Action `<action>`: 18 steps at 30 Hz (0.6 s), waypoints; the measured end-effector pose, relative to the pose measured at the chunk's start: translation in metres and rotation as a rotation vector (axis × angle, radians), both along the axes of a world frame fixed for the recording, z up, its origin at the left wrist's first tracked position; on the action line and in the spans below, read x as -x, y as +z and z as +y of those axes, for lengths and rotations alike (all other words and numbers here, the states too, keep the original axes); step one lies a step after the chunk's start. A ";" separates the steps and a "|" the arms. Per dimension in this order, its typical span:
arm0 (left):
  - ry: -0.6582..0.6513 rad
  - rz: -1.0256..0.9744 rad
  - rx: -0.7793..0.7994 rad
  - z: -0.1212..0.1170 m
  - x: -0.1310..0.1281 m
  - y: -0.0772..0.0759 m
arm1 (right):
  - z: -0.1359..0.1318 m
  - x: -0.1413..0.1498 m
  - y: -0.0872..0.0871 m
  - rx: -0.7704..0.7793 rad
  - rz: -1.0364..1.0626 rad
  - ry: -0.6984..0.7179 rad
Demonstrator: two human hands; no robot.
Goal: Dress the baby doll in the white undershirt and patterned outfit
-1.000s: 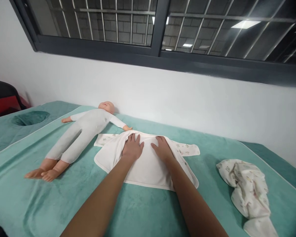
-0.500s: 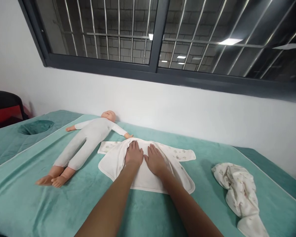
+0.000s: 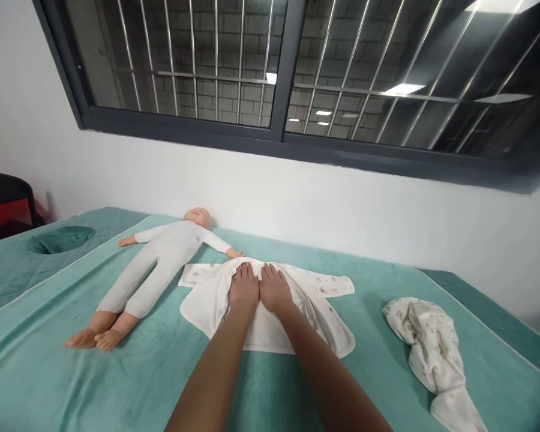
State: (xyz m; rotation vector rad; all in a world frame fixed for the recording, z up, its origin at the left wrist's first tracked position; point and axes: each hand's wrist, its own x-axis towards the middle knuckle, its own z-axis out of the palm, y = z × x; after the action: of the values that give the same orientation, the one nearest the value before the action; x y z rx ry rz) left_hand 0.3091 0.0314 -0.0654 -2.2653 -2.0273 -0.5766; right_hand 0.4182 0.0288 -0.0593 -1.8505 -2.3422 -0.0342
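Observation:
A small white baby top [image 3: 270, 336] with printed sleeves lies spread on the green bed cover, its front panels folded out to both sides. My left hand [image 3: 244, 287] rests flat on the inside of the top, fingers stretched toward the collar. Right beside it, my right hand [image 3: 274, 289] also lies flat on the cloth, the two hands touching or almost so. Neither hand grips anything. To the left a baby doll [image 3: 168, 258] in a white bodysuit lies on its back, one of its hands close to the top's collar.
A crumpled printed white cloth [image 3: 432, 348] lies on the right of the green bed [image 3: 139, 390]. At the left, the bed has a round face hole [image 3: 62, 239]. A black and red chair [image 3: 6, 207] stands beyond it. Behind are a white wall and a barred window [image 3: 234, 66].
My right hand has shifted left, closer to my left hand. Both hands stay flat on the top. The camera view has tilted slightly.

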 end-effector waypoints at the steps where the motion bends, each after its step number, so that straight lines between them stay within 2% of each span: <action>1: -0.003 0.005 0.000 -0.001 0.001 0.000 | 0.000 0.002 0.000 0.006 -0.001 0.013; 10: 0.007 0.068 0.012 -0.007 0.007 -0.010 | 0.008 0.011 0.001 0.056 -0.001 0.148; 18: -0.002 0.117 -0.003 -0.031 0.015 -0.014 | 0.013 0.025 -0.002 0.003 0.030 0.119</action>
State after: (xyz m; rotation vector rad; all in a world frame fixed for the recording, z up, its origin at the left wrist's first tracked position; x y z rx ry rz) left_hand 0.2936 0.0006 -0.0790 -2.2427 -1.9689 -0.4358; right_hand 0.3934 0.0419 -0.0609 -1.6969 -2.4285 0.0110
